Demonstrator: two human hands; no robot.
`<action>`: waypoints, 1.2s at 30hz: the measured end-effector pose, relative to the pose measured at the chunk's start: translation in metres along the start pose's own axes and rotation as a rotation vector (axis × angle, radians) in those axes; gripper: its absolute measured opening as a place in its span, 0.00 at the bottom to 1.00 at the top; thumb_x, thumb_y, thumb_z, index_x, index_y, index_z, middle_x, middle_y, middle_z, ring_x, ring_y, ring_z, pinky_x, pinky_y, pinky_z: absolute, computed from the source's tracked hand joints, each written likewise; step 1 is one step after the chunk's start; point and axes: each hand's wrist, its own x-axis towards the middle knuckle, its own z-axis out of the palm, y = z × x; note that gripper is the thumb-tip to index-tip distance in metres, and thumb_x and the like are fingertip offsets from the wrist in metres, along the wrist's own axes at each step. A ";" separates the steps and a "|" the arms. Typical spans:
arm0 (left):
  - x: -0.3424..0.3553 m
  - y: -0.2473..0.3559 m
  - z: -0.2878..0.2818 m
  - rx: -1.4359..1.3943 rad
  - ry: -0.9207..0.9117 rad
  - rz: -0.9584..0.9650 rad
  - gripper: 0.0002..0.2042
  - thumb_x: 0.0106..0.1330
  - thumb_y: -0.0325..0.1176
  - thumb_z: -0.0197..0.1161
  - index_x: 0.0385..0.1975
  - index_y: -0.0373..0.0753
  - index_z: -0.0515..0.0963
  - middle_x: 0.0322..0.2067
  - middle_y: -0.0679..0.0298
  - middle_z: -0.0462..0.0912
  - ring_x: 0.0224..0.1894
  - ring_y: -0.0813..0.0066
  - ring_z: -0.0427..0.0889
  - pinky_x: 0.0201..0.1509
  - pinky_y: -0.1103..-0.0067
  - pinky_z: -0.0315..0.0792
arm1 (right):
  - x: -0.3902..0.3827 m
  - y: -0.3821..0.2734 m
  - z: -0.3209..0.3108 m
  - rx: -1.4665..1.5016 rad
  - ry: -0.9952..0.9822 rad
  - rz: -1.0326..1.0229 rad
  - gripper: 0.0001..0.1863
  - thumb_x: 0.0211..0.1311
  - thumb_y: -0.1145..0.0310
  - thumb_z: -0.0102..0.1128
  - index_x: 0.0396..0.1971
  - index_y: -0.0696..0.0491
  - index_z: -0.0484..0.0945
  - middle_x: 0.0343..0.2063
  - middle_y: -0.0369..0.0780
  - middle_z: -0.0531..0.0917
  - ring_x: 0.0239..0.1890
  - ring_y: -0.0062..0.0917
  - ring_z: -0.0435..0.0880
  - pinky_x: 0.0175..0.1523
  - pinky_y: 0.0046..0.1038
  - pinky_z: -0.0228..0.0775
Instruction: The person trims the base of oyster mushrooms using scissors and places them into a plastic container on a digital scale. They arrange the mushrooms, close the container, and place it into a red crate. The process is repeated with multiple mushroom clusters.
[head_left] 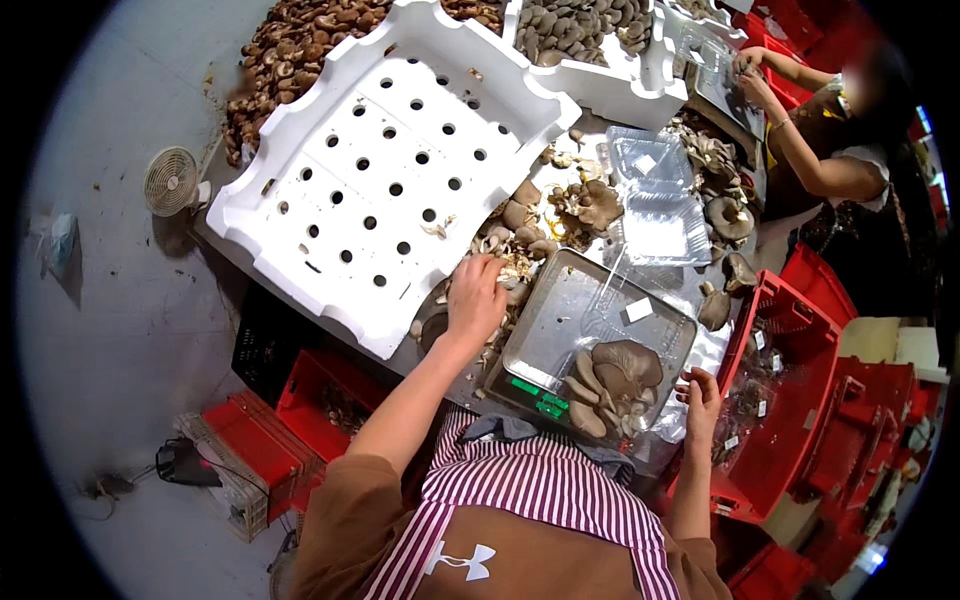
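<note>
Left hand point(476, 298) fingers curled down into loose mushrooms point(520, 240) on table, beside white perforated tray point(330, 200). Right hand point(702, 400) open, fingers spread at edge of clear container of oyster mushrooms point(615, 378) sitting on metal scale pan point(560, 310).

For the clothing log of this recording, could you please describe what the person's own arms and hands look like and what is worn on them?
Both hands, the left hand and the right hand, are bare, with no gloves. I can make out no rings or watch. The forearms are uncovered; brown sleeves end near the elbows. Over the brown top hangs an apron striped purple and white.
</note>
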 end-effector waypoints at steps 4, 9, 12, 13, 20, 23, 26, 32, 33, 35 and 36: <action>0.053 -0.021 0.060 0.022 -0.076 0.086 0.17 0.58 0.25 0.59 0.49 0.37 0.77 0.45 0.56 0.76 0.50 0.55 0.75 0.55 0.64 0.71 | -0.013 0.004 0.002 0.001 0.068 0.041 0.12 0.73 0.72 0.51 0.53 0.56 0.74 0.43 0.39 0.83 0.36 0.21 0.83 0.40 0.22 0.73; 0.086 -0.044 0.105 0.180 -0.310 0.025 0.17 0.57 0.30 0.64 0.48 0.38 0.79 0.42 0.56 0.78 0.50 0.56 0.76 0.53 0.64 0.72 | -0.043 0.003 0.000 -0.011 0.180 0.079 0.12 0.72 0.72 0.51 0.52 0.57 0.74 0.43 0.40 0.84 0.36 0.21 0.83 0.40 0.22 0.73; 0.094 -0.049 0.107 -0.039 -0.313 -0.127 0.16 0.58 0.32 0.66 0.46 0.37 0.80 0.39 0.55 0.82 0.45 0.54 0.79 0.50 0.67 0.73 | -0.056 0.007 -0.001 0.015 0.240 0.137 0.12 0.72 0.72 0.51 0.52 0.56 0.74 0.43 0.40 0.84 0.36 0.21 0.83 0.40 0.22 0.73; 0.093 -0.052 0.110 -0.189 -0.274 -0.227 0.16 0.58 0.33 0.66 0.46 0.37 0.79 0.39 0.55 0.82 0.43 0.55 0.80 0.49 0.68 0.74 | -0.058 0.010 -0.001 0.028 0.248 0.143 0.12 0.72 0.72 0.51 0.52 0.56 0.74 0.43 0.40 0.84 0.36 0.21 0.83 0.40 0.22 0.73; 0.085 -0.043 0.083 -1.245 -0.344 -0.917 0.10 0.67 0.30 0.62 0.45 0.34 0.76 0.37 0.62 0.83 0.36 0.74 0.82 0.45 0.77 0.77 | -0.054 0.010 0.017 0.056 0.263 0.159 0.12 0.73 0.72 0.51 0.51 0.57 0.75 0.43 0.40 0.83 0.37 0.21 0.83 0.41 0.22 0.73; 0.076 -0.053 0.084 -1.506 -0.317 -0.965 0.09 0.68 0.30 0.60 0.45 0.38 0.73 0.37 0.62 0.81 0.38 0.69 0.83 0.47 0.68 0.80 | -0.046 -0.005 0.026 0.028 0.273 0.155 0.11 0.73 0.72 0.50 0.50 0.57 0.75 0.43 0.40 0.83 0.37 0.21 0.83 0.41 0.22 0.73; 0.065 -0.059 0.082 -1.690 -0.290 -0.997 0.09 0.68 0.31 0.62 0.44 0.40 0.73 0.36 0.61 0.81 0.40 0.64 0.82 0.49 0.65 0.79 | -0.042 -0.009 0.021 -0.012 0.294 0.096 0.11 0.73 0.72 0.50 0.50 0.58 0.75 0.43 0.39 0.83 0.37 0.21 0.83 0.41 0.22 0.73; 0.050 -0.065 0.070 -1.877 -0.311 -0.971 0.11 0.60 0.29 0.62 0.42 0.41 0.74 0.35 0.60 0.79 0.41 0.60 0.81 0.59 0.56 0.74 | -0.030 -0.058 0.027 -0.077 0.361 -0.086 0.11 0.73 0.74 0.49 0.50 0.59 0.76 0.42 0.38 0.83 0.40 0.20 0.82 0.45 0.23 0.75; 0.048 -0.064 0.064 -1.904 -0.327 -0.968 0.11 0.59 0.29 0.62 0.42 0.41 0.74 0.35 0.60 0.79 0.41 0.60 0.81 0.60 0.55 0.73 | -0.027 -0.080 0.039 -0.107 0.342 -0.118 0.11 0.73 0.74 0.49 0.50 0.59 0.76 0.42 0.38 0.82 0.40 0.21 0.82 0.46 0.23 0.75; 0.046 -0.060 0.053 -1.930 -0.383 -0.850 0.12 0.59 0.28 0.61 0.43 0.39 0.75 0.39 0.60 0.81 0.44 0.62 0.82 0.61 0.59 0.73 | -0.023 -0.128 0.074 -0.156 0.312 -0.183 0.10 0.73 0.75 0.48 0.48 0.60 0.77 0.44 0.39 0.82 0.43 0.22 0.82 0.50 0.25 0.76; 0.044 -0.056 0.047 -1.946 -0.412 -0.793 0.13 0.58 0.28 0.60 0.44 0.38 0.75 0.41 0.60 0.83 0.46 0.63 0.82 0.62 0.61 0.73 | -0.022 -0.147 0.091 -0.114 0.268 -0.215 0.10 0.73 0.76 0.48 0.47 0.60 0.77 0.45 0.39 0.82 0.44 0.22 0.82 0.50 0.25 0.75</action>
